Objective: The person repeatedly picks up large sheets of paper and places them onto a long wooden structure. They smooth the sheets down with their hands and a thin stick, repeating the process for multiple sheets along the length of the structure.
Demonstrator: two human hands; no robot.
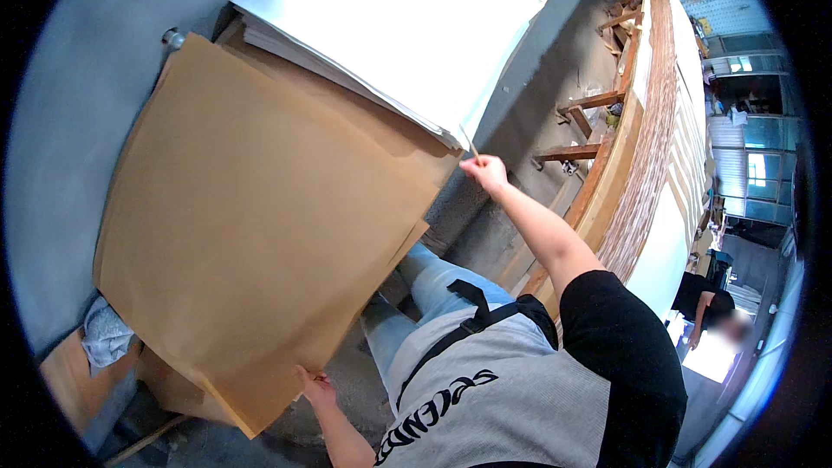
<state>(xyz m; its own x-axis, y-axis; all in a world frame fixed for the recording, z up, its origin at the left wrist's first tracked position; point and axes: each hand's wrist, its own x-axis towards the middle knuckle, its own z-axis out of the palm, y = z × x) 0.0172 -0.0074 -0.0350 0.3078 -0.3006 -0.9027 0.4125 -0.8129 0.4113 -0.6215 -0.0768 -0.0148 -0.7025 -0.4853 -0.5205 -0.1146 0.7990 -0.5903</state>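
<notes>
Brown paper sheets [260,217] extend up-left from left hand [319,388], which pinches their near edge; right hand [487,173] pinches thin stick-like piece [471,146] beside white sheet stack [381,35].

Workshop, sheet-stock type

Looked like a wkshp.: lg. stack of white sheets [381,35] sat by big brown sheets [251,199], & a v. long run of layered sheets [648,143] stretched down the rm. on rough timber supports [582,152]. Grey floor [555,52] was scuffed, w/ odds & ends [568,168] under the timber. Lg. windows [763,170] lined the far side; nr. them a co-worker [691,295] leaned by a bright surface [709,362].
</notes>
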